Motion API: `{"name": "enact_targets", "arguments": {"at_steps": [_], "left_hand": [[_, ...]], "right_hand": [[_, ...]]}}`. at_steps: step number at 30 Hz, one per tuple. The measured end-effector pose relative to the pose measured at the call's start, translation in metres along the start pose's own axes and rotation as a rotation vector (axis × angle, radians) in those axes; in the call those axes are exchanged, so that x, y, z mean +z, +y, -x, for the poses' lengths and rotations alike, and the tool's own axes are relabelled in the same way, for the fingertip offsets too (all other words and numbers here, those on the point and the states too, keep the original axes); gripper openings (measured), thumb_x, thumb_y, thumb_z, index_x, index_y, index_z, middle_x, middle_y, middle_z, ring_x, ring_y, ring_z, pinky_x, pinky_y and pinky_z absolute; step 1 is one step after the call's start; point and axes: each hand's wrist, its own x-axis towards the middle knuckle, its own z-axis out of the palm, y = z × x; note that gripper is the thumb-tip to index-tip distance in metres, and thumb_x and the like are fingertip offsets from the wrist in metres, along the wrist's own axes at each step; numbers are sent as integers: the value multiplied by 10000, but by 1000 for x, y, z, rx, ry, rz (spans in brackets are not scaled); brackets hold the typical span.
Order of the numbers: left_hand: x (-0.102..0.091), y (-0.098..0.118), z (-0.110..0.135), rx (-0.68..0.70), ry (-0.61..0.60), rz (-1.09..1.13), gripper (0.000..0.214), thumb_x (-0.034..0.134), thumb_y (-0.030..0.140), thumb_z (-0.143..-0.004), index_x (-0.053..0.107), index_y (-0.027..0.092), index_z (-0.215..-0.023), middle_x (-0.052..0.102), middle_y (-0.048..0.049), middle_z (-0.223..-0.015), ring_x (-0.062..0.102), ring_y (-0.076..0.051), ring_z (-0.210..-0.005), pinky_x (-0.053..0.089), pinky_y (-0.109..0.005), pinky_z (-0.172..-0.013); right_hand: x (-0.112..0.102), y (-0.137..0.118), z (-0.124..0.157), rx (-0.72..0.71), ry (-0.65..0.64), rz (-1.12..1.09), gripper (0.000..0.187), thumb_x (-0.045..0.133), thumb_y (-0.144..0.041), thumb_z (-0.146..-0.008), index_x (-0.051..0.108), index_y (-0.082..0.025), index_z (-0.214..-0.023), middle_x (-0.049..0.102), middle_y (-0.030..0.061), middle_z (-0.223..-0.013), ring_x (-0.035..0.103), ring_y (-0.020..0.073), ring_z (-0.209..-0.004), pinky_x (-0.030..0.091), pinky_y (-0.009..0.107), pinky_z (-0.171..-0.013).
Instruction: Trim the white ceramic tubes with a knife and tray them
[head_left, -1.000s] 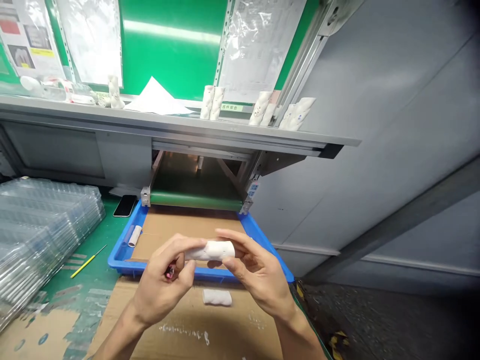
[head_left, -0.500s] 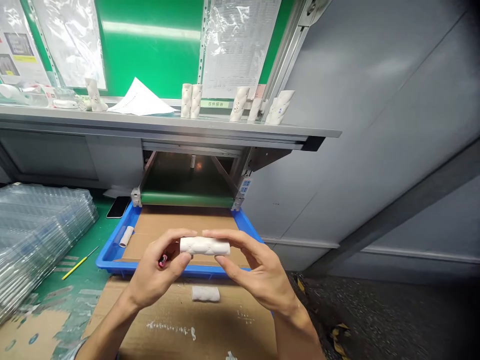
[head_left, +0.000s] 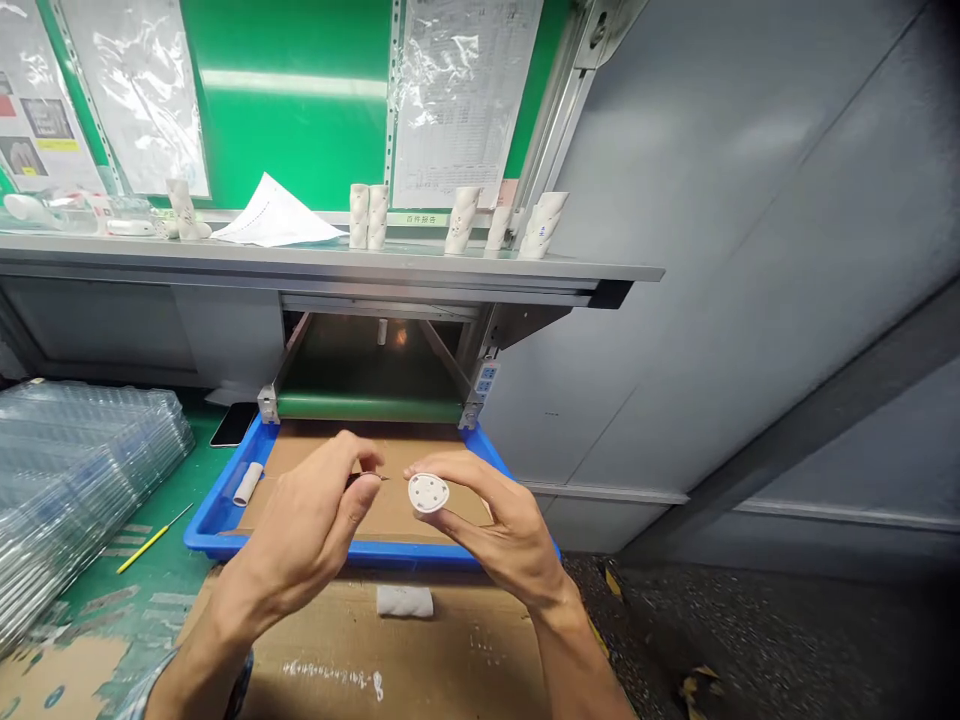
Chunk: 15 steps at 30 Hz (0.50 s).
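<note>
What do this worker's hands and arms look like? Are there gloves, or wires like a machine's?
Just human hands: neither the left hand nor the right hand shows a glove or wires. A pale blue-and-white patterned sleeve shows low on the left arm; the right forearm is bare as far as visible.

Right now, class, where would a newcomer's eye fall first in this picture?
Probably on the white piece in the right hand, mid-view, its oval end, dotted with small holes, facing the camera. The bright green board behind the shelf, at the top, competes with it. At the left, the shiny stack of clear trays stands out too.
</note>
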Motion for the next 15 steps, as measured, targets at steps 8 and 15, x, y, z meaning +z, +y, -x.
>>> {"name": "enact_targets", "arguments": {"at_steps": [8, 15], "left_hand": [[23, 4, 8, 86, 103, -285, 510, 409, 638, -1144, 613, 206, -966, 745, -20, -850, 723, -198, -714, 421, -321, -615], [24, 5, 8, 112, 142, -404, 550, 352, 599, -1171, 550, 217, -829, 651, 13, -695, 648, -173, -592, 313, -346, -556]], "right_hand": [[2, 4, 2, -7, -15, 8, 292, 780, -269, -1027, 739, -298, -1315, 833, 55, -1212, 816, 233, -1095, 682, 349, -966], [8, 1, -2, -50, -12, 1, 287, 781, -222, -1018, 732, -306, -1289, 824, 55, -1134, 803, 231, -1020, 678, 345, -883]]}}
